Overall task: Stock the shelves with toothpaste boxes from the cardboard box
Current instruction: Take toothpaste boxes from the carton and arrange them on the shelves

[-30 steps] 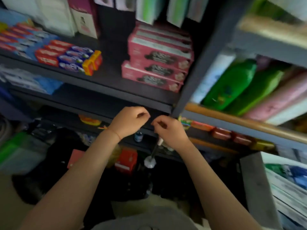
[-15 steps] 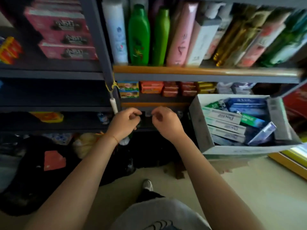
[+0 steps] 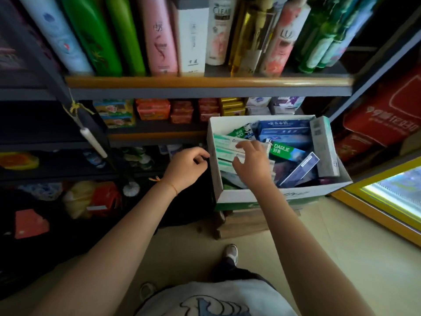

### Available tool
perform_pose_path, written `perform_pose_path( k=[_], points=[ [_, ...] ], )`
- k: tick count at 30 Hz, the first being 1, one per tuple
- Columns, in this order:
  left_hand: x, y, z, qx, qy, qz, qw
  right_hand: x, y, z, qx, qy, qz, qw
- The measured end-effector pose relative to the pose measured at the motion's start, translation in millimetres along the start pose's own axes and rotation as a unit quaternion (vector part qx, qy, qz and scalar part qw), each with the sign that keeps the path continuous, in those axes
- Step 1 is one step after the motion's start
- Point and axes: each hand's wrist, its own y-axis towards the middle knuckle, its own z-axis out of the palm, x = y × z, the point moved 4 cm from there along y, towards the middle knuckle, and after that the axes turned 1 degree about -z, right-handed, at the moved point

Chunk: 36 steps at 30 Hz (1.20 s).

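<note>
Right hand (image 3: pixel 251 166) inside cardboard box (image 3: pixel 250 195) at frame centre-right, fingers spread, relaxed, over white-green toothpaste boxes (image 3: pixel 224 142). Left hand (image 3: pixel 185 168) just left of box, fingers loosely curled, holding nothing.

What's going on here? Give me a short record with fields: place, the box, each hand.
place: shop shelves with bottles above, small packs below
cardboard box: open, holding toothpaste boxes lying at mixed angles
right hand: inside the box, fingers spread over white-and-green toothpaste boxes, no firm grip visible
left hand: outside the box's left wall, loosely curled, holding nothing
</note>
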Motion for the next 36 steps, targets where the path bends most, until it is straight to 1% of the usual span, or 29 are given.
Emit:
perform_pose_path(
  k=[2, 4, 6, 8, 11, 14, 17, 20, 22, 24, 26, 27, 29, 31, 33, 36],
  points=[
    [-21, 23, 21, -0.014, 0.02, -0.007, 1.0, -34, 25, -9, 0.027, -0.04, -0.011, 0.999],
    [-39, 42, 43, -0.013, 0.038, -0.01, 0.999, -64, 44, -11, 0.082, -0.098, -0.029, 0.991],
    [-49, 54, 59, -0.005, 0.056, -0.021, 0.998, -82, 56, -3, 0.145, -0.155, -0.059, 0.975],
    [-54, 63, 66, -0.013, 0.064, -0.037, 0.997, -89, 62, 10, 0.187, -0.208, -0.093, 0.956],
    [-54, 71, 69, -0.027, 0.066, -0.064, 0.995, -87, 72, 20, 0.196, -0.267, -0.123, 0.936],
    [-49, 80, 74, -0.02, 0.049, -0.094, 0.994, -86, 81, 16, 0.195, -0.28, -0.138, 0.93],
    [-50, 89, 81, -0.014, -0.017, -0.134, 0.991, -85, 84, 7, 0.197, -0.252, -0.136, 0.938],
    [-52, 90, 89, -0.011, -0.101, -0.204, 0.974, -84, 81, -2, 0.199, -0.234, -0.117, 0.944],
    [-51, 88, 92, 0.0, -0.155, -0.255, 0.954, -87, 79, -10, 0.192, -0.181, -0.081, 0.961],
    [-51, 87, 95, 0.014, -0.219, -0.29, 0.932, -94, 79, -19, 0.173, -0.081, -0.031, 0.981],
    [-52, 90, 101, 0.028, -0.301, -0.297, 0.906, -98, 79, -26, 0.148, 0.027, 0.017, 0.989],
    [-56, 92, 104, 0.035, -0.337, -0.279, 0.899, -98, 78, -28, 0.137, 0.074, 0.034, 0.987],
    [-67, 96, 109, 0.036, -0.389, -0.223, 0.893, -93, 77, -31, 0.137, 0.143, 0.045, 0.979],
    [-74, 100, 109, 0.008, -0.437, -0.18, 0.881, -85, 75, -31, 0.152, 0.195, 0.036, 0.968],
    [-78, 100, 103, -0.012, -0.46, -0.153, 0.875, -80, 75, -34, 0.17, 0.256, 0.039, 0.951],
    [-78, 93, 93, 0.029, -0.458, -0.12, 0.88, -75, 76, -44, 0.195, 0.357, 0.058, 0.912]
  ],
)
